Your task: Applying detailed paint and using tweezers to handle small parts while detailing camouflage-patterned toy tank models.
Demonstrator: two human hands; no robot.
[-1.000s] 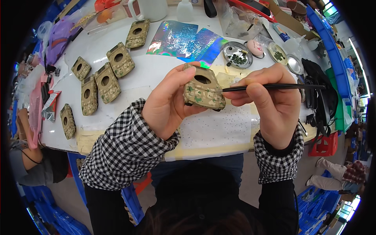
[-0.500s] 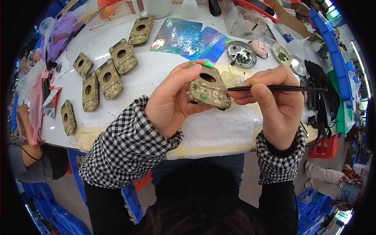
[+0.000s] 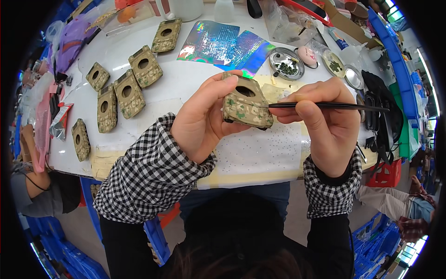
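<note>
My left hand [image 3: 204, 114] is closed around a camouflage-patterned model tank hull [image 3: 246, 109], tan with green and brown patches and a round hole in its top. Black tweezers [image 3: 330, 106] are pinched in my right hand [image 3: 331, 123], pointing left. Their tip touches or nearly touches the hull's upper surface below the hole; whether a tiny part is in the tip is too small to tell. Several similar hulls [image 3: 130, 94] lie on the table to the left. Beyond my right hand, a round metal dish [image 3: 275, 59] holds small dark green pieces.
Below my hands a white sheet [image 3: 260, 156] is scattered with tiny specks. Shiny holographic sheets [image 3: 209, 42] lie at the back. A round lid with green bits [image 3: 333, 64] and a black bag [image 3: 382, 109] are on the right. A person's arm [image 3: 35, 156] shows at far left.
My hands, the hull and the tweezers have hardly moved. At the far right, a person in the background has shifted position.
</note>
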